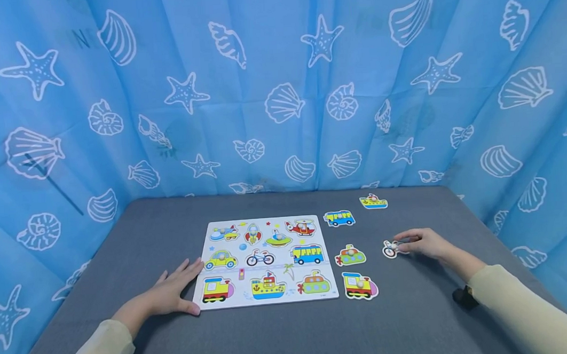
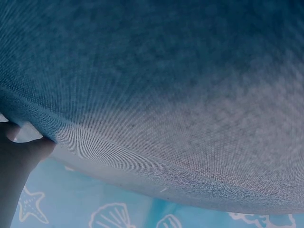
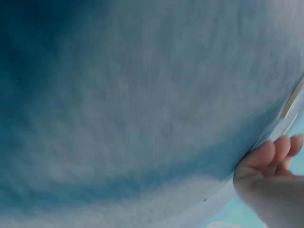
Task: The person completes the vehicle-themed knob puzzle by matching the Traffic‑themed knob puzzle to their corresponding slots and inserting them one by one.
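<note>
A white puzzle board [image 1: 334, 281] with printed vehicles lies on the grey table. Along its left side my left hand [image 1: 171, 292] is spread, fingertips at the upper part of that edge and thumb at the lower corner. To the right of the board, my right hand [image 1: 424, 244] pinches a bicycle puzzle piece [image 1: 389, 249], partly hidden by the fingers. The right wrist view shows that right hand [image 3: 273, 175] with curled fingers, the piece out of sight. Only a dark part of the left hand [image 2: 21, 154] shows in the left wrist view.
Between board and right hand lie a bus piece [image 1: 339, 218], a submarine piece [image 1: 351, 256] and a train piece [image 1: 359, 286]. A ship piece [image 1: 373, 201] sits near the table's back edge. Knobbed pieces fill the board's top row. A blue curtain [image 1: 282, 145] surrounds the table.
</note>
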The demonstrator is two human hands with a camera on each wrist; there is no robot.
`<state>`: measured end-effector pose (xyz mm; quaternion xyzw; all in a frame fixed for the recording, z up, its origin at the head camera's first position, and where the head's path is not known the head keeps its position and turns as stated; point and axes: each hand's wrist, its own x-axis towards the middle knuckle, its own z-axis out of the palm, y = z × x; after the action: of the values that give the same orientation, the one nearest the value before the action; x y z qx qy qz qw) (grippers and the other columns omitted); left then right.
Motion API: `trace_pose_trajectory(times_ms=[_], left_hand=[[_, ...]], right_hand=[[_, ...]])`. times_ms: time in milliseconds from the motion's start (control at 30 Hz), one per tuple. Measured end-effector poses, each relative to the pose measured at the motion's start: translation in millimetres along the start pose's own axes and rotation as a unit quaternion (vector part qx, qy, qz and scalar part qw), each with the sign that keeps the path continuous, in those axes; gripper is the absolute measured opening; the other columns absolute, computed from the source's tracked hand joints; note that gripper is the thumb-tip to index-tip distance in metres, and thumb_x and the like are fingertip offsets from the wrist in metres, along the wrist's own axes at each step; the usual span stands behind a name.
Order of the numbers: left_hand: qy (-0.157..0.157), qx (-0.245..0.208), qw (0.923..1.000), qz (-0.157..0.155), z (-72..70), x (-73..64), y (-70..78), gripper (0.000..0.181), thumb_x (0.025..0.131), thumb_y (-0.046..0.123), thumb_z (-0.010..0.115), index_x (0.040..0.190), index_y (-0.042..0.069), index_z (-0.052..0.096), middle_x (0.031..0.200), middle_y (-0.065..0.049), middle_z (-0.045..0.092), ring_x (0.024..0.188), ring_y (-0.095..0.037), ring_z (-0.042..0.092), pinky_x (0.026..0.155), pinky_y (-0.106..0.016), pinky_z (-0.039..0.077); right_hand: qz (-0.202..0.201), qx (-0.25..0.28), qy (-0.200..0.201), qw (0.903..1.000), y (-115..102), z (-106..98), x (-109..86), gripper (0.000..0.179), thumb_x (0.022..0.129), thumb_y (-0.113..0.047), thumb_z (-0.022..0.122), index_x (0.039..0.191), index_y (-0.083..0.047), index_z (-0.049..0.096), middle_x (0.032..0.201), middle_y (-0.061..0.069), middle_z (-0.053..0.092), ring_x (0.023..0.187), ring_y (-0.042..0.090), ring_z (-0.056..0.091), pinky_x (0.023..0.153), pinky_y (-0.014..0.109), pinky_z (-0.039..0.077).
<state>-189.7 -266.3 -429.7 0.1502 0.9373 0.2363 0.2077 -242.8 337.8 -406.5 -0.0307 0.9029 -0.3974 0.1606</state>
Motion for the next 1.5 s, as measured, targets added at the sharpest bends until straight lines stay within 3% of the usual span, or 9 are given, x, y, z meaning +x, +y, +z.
trace_pose_trajectory(times_ms=[267, 633, 900, 1067, 1267, 1500], left_hand=[[0.002, 0.002, 1.0, -0.001, 3.1, -1.9, -2.1, 0.115, 0.07, 0.056, 0.079, 0.154, 0.004, 0.021, 0.159, -0.02, 0.017, 0.144, -0.046, 0.003, 0.104, -0.073, -0.002], [0.017, 0.019, 0.9997, 0.005, -2.3, -4.7, -0.1, 0.112, 0.07, 0.051, 0.081, 0.153, 0.003, 0.023, 0.158, -0.022, 0.02, 0.143, -0.048, 0.005, 0.103, -0.074, 0.0], [0.002, 0.029, 0.9995, -0.008, -2.8, -2.1, 1.1, 0.114, 0.07, 0.054, 0.08, 0.154, 0.003, 0.022, 0.158, -0.022, 0.019, 0.144, -0.047, 0.005, 0.103, -0.074, 0.001], [-0.006, 0.03, 0.9994, -0.014, -3.7, -3.5, 4.8, 0.114, 0.071, 0.054, 0.08, 0.154, 0.003, 0.021, 0.158, -0.022, 0.018, 0.144, -0.047, 0.005, 0.104, -0.074, 0.001], [-0.008, 0.025, 0.9995, -0.017, -3.2, -2.3, 4.5, 0.115, 0.071, 0.054, 0.08, 0.154, 0.003, 0.02, 0.158, -0.022, 0.017, 0.144, -0.047, 0.004, 0.104, -0.074, 0.001], [0.01, 0.03, 0.9995, 0.002, -2.8, -1.8, 7.0, 0.113, 0.071, 0.05, 0.081, 0.153, 0.001, 0.021, 0.157, -0.024, 0.019, 0.143, -0.048, 0.005, 0.104, -0.073, 0.001]], right_hand=[[0.017, -0.003, -0.058, 0.9982, -1, -5, 10.8, 0.042, 0.092, -0.022, 0.068, 0.122, 0.006, 0.062, 0.123, 0.025, 0.054, 0.106, 0.032, 0.05, 0.086, 0.046, 0.042], [0.043, -0.013, -0.041, 0.9982, -5, 1, 22.0, 0.034, 0.091, -0.02, 0.07, 0.115, 0.004, 0.066, 0.115, 0.02, 0.058, 0.1, 0.029, 0.051, 0.081, 0.041, 0.043], [0.053, 0.004, -0.043, 0.9977, -5, 0, 21.8, 0.027, 0.09, -0.023, 0.072, 0.105, -0.001, 0.07, 0.098, 0.007, 0.063, 0.088, 0.021, 0.053, 0.076, 0.035, 0.042], [0.045, 0.021, -0.029, 0.9983, -8, 1, 18.6, 0.031, 0.09, -0.025, 0.07, 0.108, 0.001, 0.068, 0.1, 0.007, 0.062, 0.088, 0.021, 0.052, 0.074, 0.035, 0.041], [0.044, 0.055, 0.001, 0.9975, -23, 14, 17.0, 0.032, 0.089, -0.023, 0.072, 0.109, 0.002, 0.068, 0.099, 0.005, 0.061, 0.087, 0.021, 0.05, 0.071, 0.034, 0.041], [0.019, 0.085, 0.012, 0.9961, -60, 40, 13.4, 0.032, 0.09, -0.02, 0.071, 0.109, 0.005, 0.066, 0.096, 0.004, 0.063, 0.091, 0.024, 0.05, 0.081, 0.041, 0.039]])
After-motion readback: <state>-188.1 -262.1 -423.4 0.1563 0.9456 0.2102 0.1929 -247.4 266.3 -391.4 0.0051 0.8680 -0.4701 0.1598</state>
